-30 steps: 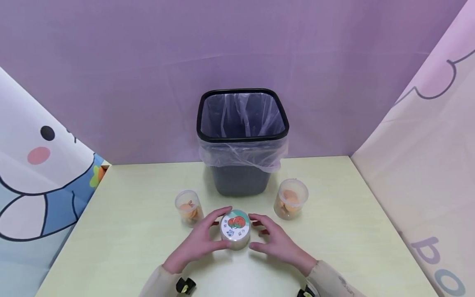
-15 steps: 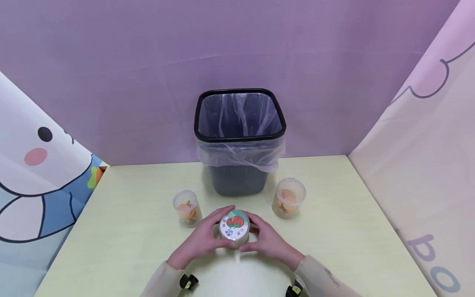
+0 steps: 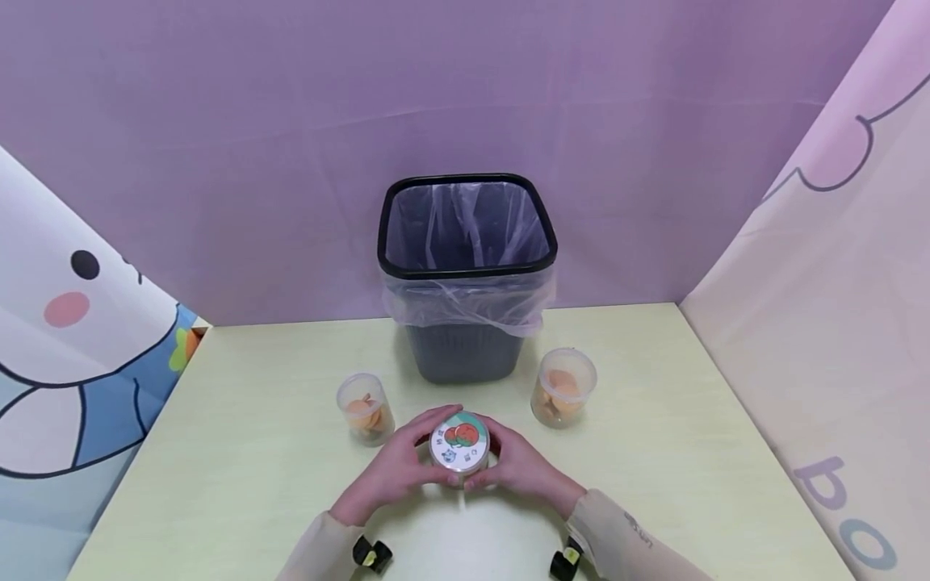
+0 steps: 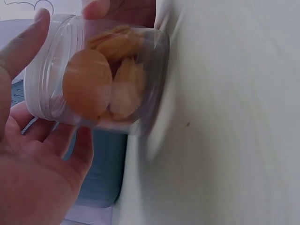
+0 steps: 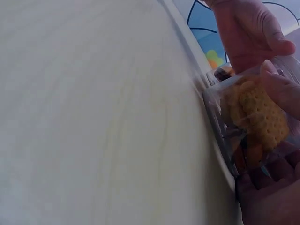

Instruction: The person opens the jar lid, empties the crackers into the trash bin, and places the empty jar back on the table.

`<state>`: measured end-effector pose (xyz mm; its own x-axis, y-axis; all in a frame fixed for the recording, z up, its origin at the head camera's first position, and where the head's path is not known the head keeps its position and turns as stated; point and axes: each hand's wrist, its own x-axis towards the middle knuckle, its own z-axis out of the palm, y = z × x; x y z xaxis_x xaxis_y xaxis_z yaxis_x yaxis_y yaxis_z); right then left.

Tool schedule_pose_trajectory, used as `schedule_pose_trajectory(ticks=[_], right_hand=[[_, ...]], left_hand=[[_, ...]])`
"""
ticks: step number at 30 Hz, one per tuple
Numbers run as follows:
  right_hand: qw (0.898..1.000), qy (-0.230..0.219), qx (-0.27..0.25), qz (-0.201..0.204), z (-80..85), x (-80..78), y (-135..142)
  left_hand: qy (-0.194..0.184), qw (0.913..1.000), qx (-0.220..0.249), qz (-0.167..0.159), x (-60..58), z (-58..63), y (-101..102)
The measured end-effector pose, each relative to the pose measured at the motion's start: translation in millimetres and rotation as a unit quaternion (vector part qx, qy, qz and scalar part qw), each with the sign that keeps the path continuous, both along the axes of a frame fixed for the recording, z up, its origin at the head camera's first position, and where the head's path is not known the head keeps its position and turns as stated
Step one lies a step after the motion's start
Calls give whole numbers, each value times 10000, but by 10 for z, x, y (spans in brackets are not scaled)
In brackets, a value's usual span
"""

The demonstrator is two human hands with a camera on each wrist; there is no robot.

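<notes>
A clear plastic jar with a picture of red fruit on its round lid stands upright near the front of the table, between both hands. My left hand grips it from the left, thumb on the near side and fingers behind. From the right, my right hand holds it the same way, thumb close to the other thumb. Orange-brown round biscuits show through the jar's wall in the left wrist view. A square cracker with small holes shows inside it in the right wrist view.
Behind the hands stands a grey bin with a black rim and a clear liner. Two open clear cups of orange-brown pieces flank it, a left cup near the left hand and a right cup. Purple cloth hangs behind the pale table.
My right hand has moved left and closed onto the jar, its fingers and thumb having been apart from it a second ago. The left hand and the jar stay nearly in place.
</notes>
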<state>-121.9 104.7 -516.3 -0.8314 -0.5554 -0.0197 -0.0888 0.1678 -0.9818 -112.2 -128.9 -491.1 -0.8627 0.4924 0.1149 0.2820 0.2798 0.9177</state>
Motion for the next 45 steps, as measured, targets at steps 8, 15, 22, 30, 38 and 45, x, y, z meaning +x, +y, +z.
schedule_pose_trajectory(ticks=[8,15,22,30,38,45], right_hand=[[9999,0,-65,-140,-19,32,-21],[9998,-10,36,-179,-24,37,-25],[9997,52,67,-232,-31,45,-43],[9998,26,29,-210,-33,34,-40],[9998,99,124,-142,-38,15,-24],[9995,174,245,-74,-9,8,-10]], left_hand=[[-92,9992,84,375,62,-5,40],[61,9963,13,852,165,5,123],[484,9899,-207,1314,252,13,194],[513,9807,-306,1862,354,15,295],[530,9783,-233,1989,383,3,328],[422,9896,-190,1360,297,-3,197]])
